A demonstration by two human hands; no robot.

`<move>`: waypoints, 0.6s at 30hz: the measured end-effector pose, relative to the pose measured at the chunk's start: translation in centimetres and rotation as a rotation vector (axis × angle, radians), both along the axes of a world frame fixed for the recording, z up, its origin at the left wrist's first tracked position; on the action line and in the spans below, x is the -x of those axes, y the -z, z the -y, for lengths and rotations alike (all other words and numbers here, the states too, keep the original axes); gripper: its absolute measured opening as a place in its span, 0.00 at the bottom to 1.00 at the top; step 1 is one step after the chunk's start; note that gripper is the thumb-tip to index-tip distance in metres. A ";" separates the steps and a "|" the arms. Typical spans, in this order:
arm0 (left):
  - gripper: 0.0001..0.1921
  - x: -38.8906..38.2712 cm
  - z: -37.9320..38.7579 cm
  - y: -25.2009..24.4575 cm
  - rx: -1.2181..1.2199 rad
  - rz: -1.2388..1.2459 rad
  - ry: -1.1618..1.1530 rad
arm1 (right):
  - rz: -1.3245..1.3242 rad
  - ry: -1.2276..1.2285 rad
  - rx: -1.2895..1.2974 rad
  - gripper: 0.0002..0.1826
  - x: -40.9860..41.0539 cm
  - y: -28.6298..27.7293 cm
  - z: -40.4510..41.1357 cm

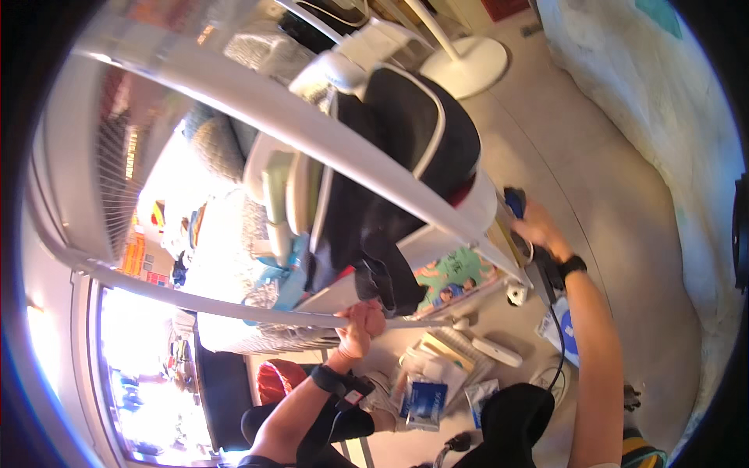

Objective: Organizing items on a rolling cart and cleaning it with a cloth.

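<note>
My left hand (360,330) is closed around a white tube (263,314) of a white metal frame, near its lower end. A second, thicker white tube (327,134) crosses the view diagonally. Between the two tubes is a black fabric bag (404,117) with white piping. My right hand (541,228) is low on the far right side of the frame, blurred. It is beside a small dark blue object (515,202); whether it grips that is unclear. Below the wrist is a black power adapter (541,281) with a cable. A colourful printed sheet (456,275) lies under the frame.
White and blue packets (426,403), a white stick-like device (497,351) and other small items lie on the floor by my feet. A white round stand base (465,67) is at the top. Pale draped fabric (632,105) borders the right. A bright window (155,380) is lower left.
</note>
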State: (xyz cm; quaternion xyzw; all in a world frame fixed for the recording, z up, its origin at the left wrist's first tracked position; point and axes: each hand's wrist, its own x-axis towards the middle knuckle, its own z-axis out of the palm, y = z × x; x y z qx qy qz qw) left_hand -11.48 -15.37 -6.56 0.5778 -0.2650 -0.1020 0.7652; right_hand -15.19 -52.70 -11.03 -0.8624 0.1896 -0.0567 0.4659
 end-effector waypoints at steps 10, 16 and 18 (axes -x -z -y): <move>0.17 0.2 2.3 -7.2 -0.436 0.073 -0.053 | 0.187 0.234 -0.002 0.23 1.9 2.1 -2.8; 0.23 -0.1 3.8 -7.0 -0.544 0.168 -0.139 | 0.158 0.310 -0.011 0.27 4.2 4.4 -2.5; 0.22 -1.4 3.1 -6.3 -0.448 0.033 -0.019 | 0.065 0.304 -0.070 0.30 5.2 3.0 -2.7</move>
